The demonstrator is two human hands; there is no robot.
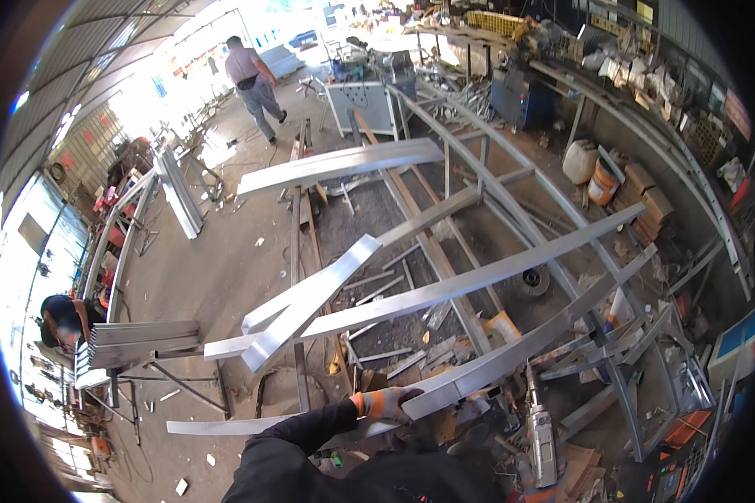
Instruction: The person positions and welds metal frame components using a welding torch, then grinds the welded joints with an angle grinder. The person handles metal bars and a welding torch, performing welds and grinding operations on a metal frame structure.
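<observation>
Gripping metal bar (520, 350) by its end, left hand (382, 403), right hand's hold unclear, floor (201, 272) stretching leftward

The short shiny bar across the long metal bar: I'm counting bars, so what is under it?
Passing beneath the short shiny bar are the long metal bar and a second bar. Their covered stretches, and any contact there, cannot be seen.

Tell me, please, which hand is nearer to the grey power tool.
Right. The right hand, mostly cut off at the lower edge, is by the power tool's bottom end; the left hand is farther left, at a metal bar's end.
</observation>
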